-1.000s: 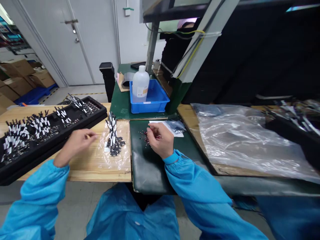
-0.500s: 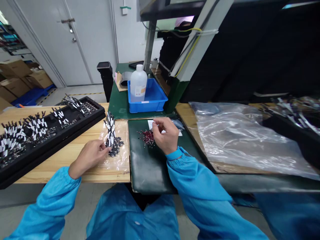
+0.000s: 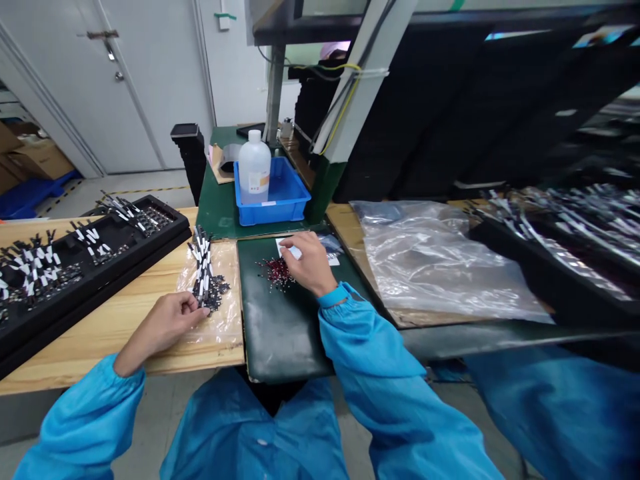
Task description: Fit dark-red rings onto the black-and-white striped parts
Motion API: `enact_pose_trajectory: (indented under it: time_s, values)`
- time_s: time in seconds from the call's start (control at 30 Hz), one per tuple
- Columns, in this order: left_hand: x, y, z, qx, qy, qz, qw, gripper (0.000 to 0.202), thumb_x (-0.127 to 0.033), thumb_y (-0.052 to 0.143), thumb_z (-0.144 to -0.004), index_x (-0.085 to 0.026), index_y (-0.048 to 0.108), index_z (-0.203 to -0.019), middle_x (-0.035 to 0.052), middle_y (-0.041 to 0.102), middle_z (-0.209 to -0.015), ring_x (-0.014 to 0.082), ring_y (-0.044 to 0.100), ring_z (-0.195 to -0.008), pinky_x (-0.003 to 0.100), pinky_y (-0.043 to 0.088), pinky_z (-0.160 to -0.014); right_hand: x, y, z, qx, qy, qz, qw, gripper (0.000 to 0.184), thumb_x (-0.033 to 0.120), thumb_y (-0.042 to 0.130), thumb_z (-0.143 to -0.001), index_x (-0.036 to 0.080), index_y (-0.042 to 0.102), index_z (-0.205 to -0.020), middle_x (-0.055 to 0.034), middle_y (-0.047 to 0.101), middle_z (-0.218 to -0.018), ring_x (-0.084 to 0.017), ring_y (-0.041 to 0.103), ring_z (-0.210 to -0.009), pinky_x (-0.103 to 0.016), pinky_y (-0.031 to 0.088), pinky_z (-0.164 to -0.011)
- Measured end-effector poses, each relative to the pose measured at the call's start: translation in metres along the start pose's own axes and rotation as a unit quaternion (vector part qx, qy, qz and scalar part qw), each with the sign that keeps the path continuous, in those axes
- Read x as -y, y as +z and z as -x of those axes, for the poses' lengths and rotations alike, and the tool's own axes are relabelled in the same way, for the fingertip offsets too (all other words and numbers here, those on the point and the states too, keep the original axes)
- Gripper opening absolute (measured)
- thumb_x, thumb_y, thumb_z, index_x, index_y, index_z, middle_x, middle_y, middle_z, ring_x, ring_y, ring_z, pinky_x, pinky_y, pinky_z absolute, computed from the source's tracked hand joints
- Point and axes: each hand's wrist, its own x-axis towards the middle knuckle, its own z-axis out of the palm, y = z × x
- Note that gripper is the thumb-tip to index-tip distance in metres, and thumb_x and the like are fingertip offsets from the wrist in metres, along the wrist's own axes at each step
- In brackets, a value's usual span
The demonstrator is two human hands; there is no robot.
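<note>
Left hand (image 3: 170, 322): touching strips (image 3: 204, 268) near bench's (image 3: 125, 307) front edge; working gently seems best
Right hand (image 3: 309, 263): hovering by red bits (image 3: 276, 273)
Fingers (image 3: 199, 315): can't tell whether gripping

A factory workshop is indicated by the black tray (image 3: 125, 265) of repeated small components (image 3: 35, 270), green-topped workbench (image 3: 285, 340), cartons (image 3: 43, 160) and blue work sleeves (image 3: 370, 347).

Left hand (image 3: 167, 321) — now at black-and-white strips (image 3: 203, 263)

A translucent bottle (image 3: 255, 170) stands in a blue bin (image 3: 280, 213) on the green desk (image 3: 216, 212); behind are a grey padlocked door (image 3: 150, 87) and, far left, cardboard boxes (image 3: 44, 161).
</note>
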Motion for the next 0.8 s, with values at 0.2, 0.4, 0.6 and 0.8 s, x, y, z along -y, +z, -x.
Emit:
enact_pose_trajectory:
  time_s: [0.2, 0.4, 0.6, 0.8]
  values:
    - [-0.024, -0.027, 0.000, -0.015, 0.045, 0.130, 0.990, 0.036, -0.049, 0.074, -0.078, -0.020, 0.057, -0.067, -0.0035, 0.051, -0.054, 0.0122, 0.048, -0.048, 0.023, 0.036, -0.047, 0.004, 0.009, 0.006, 0.143, -0.043, 0.037, 0.988, 0.017, 0.016, 0.063, -0.090, 0.022, 0.077, -0.099, -0.0104, 0.063, -0.104, -0.026, 0.049, -0.104, -0.042, 0.041, -0.092]
    - [-0.066, -0.037, -0.030, -0.089, 0.130, 0.227, 0.961, 0.028, -0.042, 0.080, -0.076, -0.018, 0.065, -0.071, 0.0026, 0.064, -0.055, 0.0148, 0.057, -0.046, 0.025, 0.047, -0.046, 0.012, 0.019, 0.009, 0.233, -0.076, 0.105, 0.964, 0.022, 0.016, 0.060, -0.092, 0.023, 0.078, -0.102, -0.0135, 0.058, -0.120, -0.029, 0.043, -0.111, -0.044, 0.037, -0.091]
    - [-0.060, 0.001, -0.068, -0.115, 0.146, 0.330, 0.925, 0.033, -0.042, 0.078, -0.078, -0.016, 0.063, -0.093, -0.0006, 0.064, -0.058, 0.0139, 0.062, -0.048, 0.022, 0.048, -0.046, 0.012, 0.021, 0.006, 0.255, -0.089, 0.126, 0.955, 0.019, 0.016, 0.059, -0.093, 0.022, 0.077, -0.093, -0.0133, 0.060, -0.120, -0.029, 0.045, -0.110, -0.046, 0.038, -0.093]
    - [-0.040, 0.035, -0.071, -0.082, 0.105, 0.361, 0.923, 0.041, -0.042, 0.074, -0.081, -0.016, 0.059, -0.109, -0.0034, 0.062, -0.060, 0.0132, 0.063, -0.049, 0.021, 0.050, -0.047, 0.013, 0.014, 0.002, 0.072, 0.058, -0.136, 0.986, 0.013, 0.024, 0.062, -0.092, 0.019, 0.074, -0.091, -0.0079, 0.068, -0.094, -0.021, 0.061, -0.091, -0.038, 0.048, -0.086]
